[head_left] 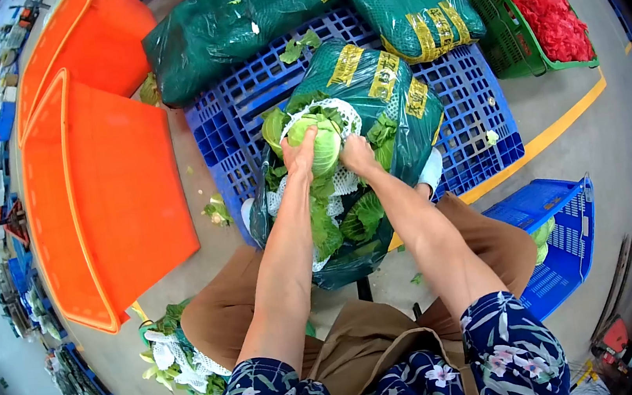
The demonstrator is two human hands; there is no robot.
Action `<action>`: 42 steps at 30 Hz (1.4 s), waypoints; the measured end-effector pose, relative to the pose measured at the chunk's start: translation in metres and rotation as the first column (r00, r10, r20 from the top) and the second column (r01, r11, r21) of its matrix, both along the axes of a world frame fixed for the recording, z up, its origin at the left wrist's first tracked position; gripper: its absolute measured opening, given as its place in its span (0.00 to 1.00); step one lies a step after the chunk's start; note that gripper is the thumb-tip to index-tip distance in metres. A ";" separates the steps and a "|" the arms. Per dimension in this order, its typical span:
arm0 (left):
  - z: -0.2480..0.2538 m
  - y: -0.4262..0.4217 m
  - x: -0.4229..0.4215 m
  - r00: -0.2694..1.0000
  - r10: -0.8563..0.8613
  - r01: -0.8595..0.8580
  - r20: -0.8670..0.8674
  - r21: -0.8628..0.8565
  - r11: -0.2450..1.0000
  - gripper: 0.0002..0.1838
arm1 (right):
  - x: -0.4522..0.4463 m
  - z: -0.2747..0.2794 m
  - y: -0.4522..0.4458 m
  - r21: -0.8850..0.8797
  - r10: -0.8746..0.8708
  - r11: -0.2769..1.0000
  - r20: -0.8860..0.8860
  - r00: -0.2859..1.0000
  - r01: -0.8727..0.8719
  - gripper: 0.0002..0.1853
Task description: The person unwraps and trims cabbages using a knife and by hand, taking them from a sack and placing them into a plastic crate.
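A pale green cabbage (323,149) sits in front of me, above an open green plastic sack (404,143). My left hand (301,154) grips its left side, thumb lying along the top. White foam net (349,117) is pushed back around the far and right sides of the cabbage. At the right side, my right hand (358,154) is closed in a fist on the net's edge; its fingertips are hidden. Loose outer leaves (363,218) and more white netting lie below my hands in the sack's mouth.
Two full green sacks (247,20) (407,5) lie on a blue pallet (471,111). Orange bins (120,206) stand left. At right are a green crate (497,33) of red netting and a blue crate (546,205) holding cabbage. Leaf waste (182,356) lies at lower left.
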State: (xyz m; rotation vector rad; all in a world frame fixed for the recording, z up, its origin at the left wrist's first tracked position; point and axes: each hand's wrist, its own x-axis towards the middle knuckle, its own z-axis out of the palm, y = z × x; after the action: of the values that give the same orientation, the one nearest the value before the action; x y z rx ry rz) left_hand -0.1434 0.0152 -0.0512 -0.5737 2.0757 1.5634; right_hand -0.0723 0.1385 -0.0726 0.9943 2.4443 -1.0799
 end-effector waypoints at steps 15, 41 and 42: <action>-0.002 -0.045 0.022 0.997 -0.071 0.053 0.027 0.420 0.906 0.41 | 0.057 -0.023 0.000 -0.070 0.030 0.997 0.149 0.988 -0.019 0.09; 0.092 -0.141 0.195 0.989 0.106 -0.037 -0.098 0.534 0.845 0.41 | 0.124 0.123 -0.102 -0.129 -0.322 0.937 -0.682 0.656 0.326 0.09; 0.084 -0.144 0.203 0.992 0.121 -0.074 -0.037 0.608 0.791 0.41 | 0.123 0.132 -0.099 -0.266 -0.479 0.875 -0.602 0.639 0.405 0.09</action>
State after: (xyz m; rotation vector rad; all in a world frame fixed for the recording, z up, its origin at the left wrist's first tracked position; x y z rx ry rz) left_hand 0.0596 -0.1293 0.0328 -0.3843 1.4609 2.1998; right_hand 0.0511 0.0393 0.0595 1.4211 2.6558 -2.0097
